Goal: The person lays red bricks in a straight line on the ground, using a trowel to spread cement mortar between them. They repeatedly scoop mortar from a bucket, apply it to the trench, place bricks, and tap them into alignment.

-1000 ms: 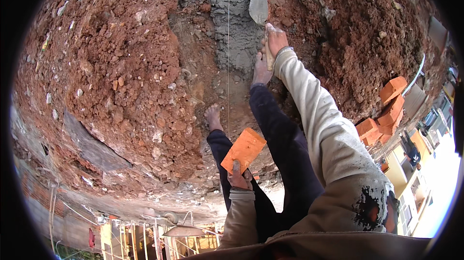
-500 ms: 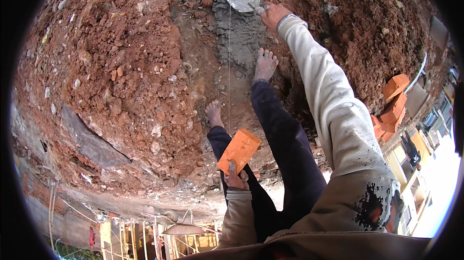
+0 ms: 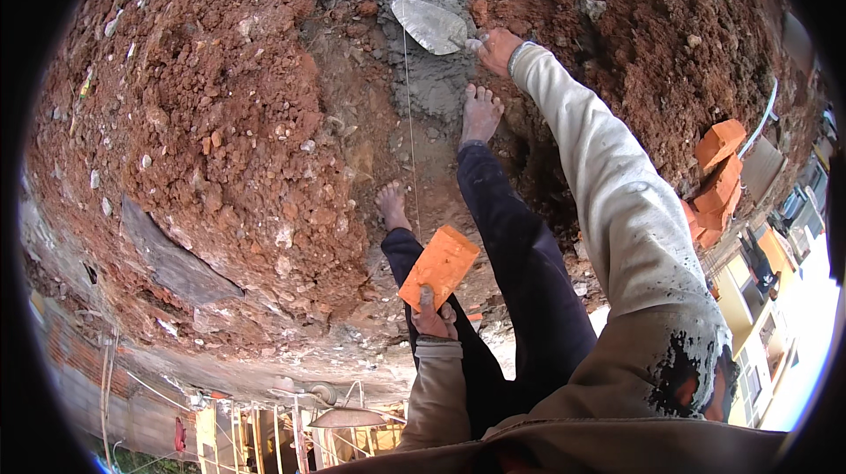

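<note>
My right hand [image 3: 497, 51] is closed on the handle of a pointed metal trowel [image 3: 434, 28], whose blade lies across a strip of grey wet mortar [image 3: 421, 86]. A thin taut string [image 3: 410, 139] runs lengthwise over the mortar, near the blade. Lower down, my left hand [image 3: 434, 315] grips an orange brick [image 3: 447, 258] in front of my legs, above the ground. My bare right foot [image 3: 480, 117] is at the near end of the mortar; my left foot [image 3: 390, 203] is on the soil left of the string.
Heaps of reddish soil and stones [image 3: 194, 122] flank the trench. Several loose orange bricks [image 3: 718, 183] are piled at the right beside a pale pipe [image 3: 762, 117]. A person in dark clothing [image 3: 758, 262] is at the far right. Timber framing [image 3: 256, 430] shows at the bottom.
The trowel blade has swung from pointing away from me to lying leftward across the mortar, then come slightly nearer. My left hand with the brick has hardly moved.
</note>
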Action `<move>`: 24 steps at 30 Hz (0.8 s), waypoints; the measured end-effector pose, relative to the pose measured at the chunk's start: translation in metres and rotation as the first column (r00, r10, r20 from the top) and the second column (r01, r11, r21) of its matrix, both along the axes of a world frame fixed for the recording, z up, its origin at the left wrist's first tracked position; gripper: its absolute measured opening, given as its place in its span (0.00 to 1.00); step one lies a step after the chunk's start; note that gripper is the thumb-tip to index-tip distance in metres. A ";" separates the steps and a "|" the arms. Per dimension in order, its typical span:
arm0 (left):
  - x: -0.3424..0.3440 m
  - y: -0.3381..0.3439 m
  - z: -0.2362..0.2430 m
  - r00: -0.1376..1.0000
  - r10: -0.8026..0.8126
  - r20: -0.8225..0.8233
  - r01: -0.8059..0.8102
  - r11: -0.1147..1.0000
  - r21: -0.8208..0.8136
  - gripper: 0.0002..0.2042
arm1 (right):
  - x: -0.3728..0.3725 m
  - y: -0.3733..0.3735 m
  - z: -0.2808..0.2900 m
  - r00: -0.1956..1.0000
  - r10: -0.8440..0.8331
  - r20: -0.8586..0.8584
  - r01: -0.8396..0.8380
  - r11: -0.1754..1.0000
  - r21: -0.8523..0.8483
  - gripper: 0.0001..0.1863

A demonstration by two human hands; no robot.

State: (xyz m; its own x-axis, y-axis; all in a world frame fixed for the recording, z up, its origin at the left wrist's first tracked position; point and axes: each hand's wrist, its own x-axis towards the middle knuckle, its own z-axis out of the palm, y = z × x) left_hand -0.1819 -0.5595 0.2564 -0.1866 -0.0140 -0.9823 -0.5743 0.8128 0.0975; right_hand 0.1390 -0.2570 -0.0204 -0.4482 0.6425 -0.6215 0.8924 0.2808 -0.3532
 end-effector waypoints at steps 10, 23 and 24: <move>-0.019 0.001 0.010 0.997 0.065 0.044 -0.066 0.998 0.016 0.21 | -0.009 -0.059 0.051 0.979 -0.133 0.153 0.161 0.969 -0.188 0.23; -0.020 0.028 0.010 0.990 -0.123 -0.063 0.121 0.992 -0.033 0.21 | -0.069 -0.126 0.030 0.236 -0.938 0.254 0.972 0.231 -0.051 0.26; -0.018 0.032 0.009 0.984 -0.166 -0.062 0.164 0.986 -0.040 0.23 | -0.075 -0.129 0.022 0.230 -0.941 0.246 0.973 0.215 -0.088 0.27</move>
